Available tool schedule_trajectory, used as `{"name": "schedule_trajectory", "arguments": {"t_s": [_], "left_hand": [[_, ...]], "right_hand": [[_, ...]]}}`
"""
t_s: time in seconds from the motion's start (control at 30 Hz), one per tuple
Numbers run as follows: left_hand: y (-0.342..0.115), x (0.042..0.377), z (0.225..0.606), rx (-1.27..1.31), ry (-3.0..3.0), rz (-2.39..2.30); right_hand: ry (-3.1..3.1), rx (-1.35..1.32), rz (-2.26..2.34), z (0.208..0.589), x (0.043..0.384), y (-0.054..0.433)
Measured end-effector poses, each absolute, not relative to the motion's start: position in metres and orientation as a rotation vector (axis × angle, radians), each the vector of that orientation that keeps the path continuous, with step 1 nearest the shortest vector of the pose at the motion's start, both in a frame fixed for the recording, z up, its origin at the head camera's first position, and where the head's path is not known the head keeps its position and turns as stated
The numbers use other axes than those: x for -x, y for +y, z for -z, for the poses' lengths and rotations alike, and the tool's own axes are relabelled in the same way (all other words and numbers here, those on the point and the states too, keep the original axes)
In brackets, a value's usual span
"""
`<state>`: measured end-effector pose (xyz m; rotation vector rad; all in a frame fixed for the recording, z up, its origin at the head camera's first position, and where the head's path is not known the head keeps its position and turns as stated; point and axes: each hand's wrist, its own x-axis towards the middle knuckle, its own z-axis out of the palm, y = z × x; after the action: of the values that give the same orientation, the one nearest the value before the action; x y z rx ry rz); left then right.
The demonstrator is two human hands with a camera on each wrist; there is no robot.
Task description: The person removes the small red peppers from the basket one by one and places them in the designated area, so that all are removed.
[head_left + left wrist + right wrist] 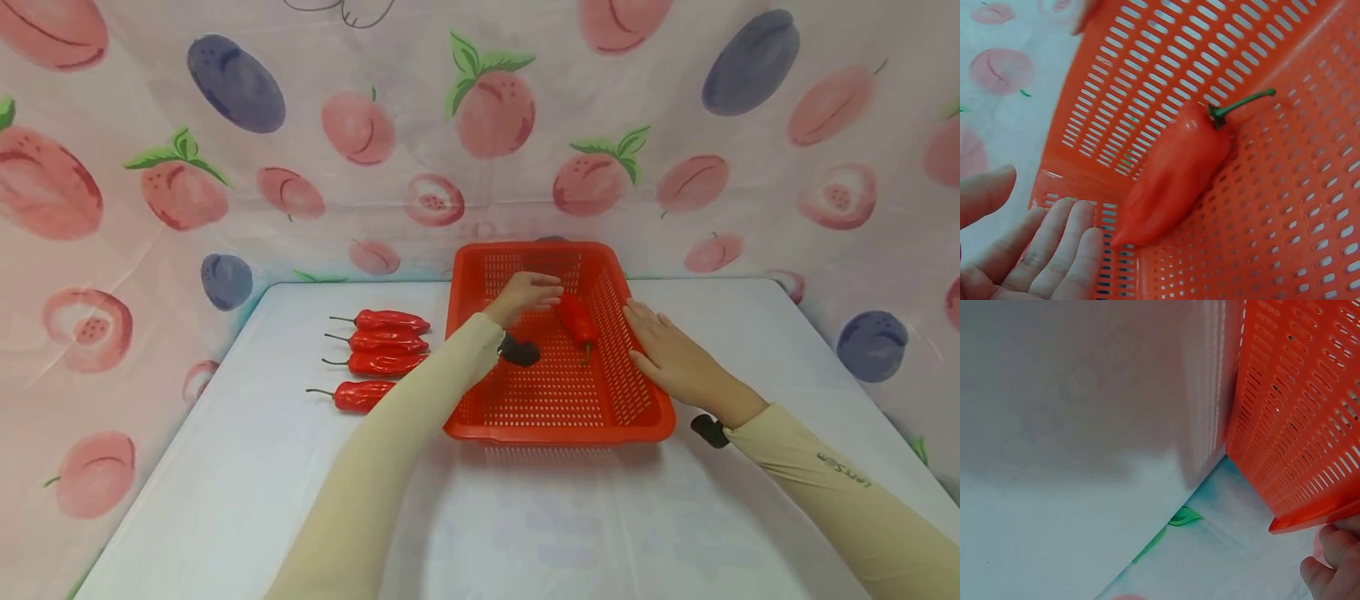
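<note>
A red pepper (pixel 576 320) with a green stem lies inside the red perforated basket (pixel 558 435), by its right wall. Over the basket's interior is my left hand (pixel 527 296), its fingers extended near the pepper's far end. In the left wrist view the fingers (pixel 1060 250) are loosely straight, apart from the pepper (pixel 1169 178), with nothing in them. My right hand (pixel 675 354) rests with straight fingers along the basket's right rim. Only some fingertips (pixel 1335 550) show at the rim in the right wrist view.
Several red peppers (pixel 386 342) lie in a column on the white table (pixel 225 467), left of the basket, stems pointing left. The left forearm partly covers the nearest one. A fruit-printed cloth (pixel 300 242) hangs behind the table. Each wrist wears a small black device (pixel 708 431).
</note>
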<state>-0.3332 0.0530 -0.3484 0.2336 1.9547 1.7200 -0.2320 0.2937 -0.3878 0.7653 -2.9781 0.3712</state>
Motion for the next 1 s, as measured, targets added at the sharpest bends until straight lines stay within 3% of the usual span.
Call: {"name": "schedule_trajectory", "arguments": {"t_s": [0.13,0.23,0.37,0.47,0.7,0.9,1.0], "left_hand": [[0.063,0.344,0.364,-0.198,1.992,-1.704],[0.078,0.405,0.438,-0.158,1.976,-1.748],[0.096,0.519,0.574,-0.133,1.833,-1.801],[0.105,0.570,0.634,-0.087,1.793,-1.790],[0.079,0.482,0.533,-0.084,1.831,-1.702],[0.079,0.454,0.515,-0.095,1.860,-1.672],[0.084,0.459,0.524,-0.119,1.875,-1.629]], "right_hand": [[-2.970,-0.767,-0.382,0.388,0.231,0.294],[-2.970,-0.767,-0.388,0.387,0.231,0.294],[-2.993,-0.753,-0.385,0.386,0.230,0.294],[-3.002,-0.751,-0.386,0.384,0.229,0.293],[-2.992,-0.750,-0.388,0.385,0.231,0.292],[-2.981,-0.747,-0.379,0.387,0.231,0.293],[-2.971,-0.755,-0.379,0.387,0.230,0.293]]}}
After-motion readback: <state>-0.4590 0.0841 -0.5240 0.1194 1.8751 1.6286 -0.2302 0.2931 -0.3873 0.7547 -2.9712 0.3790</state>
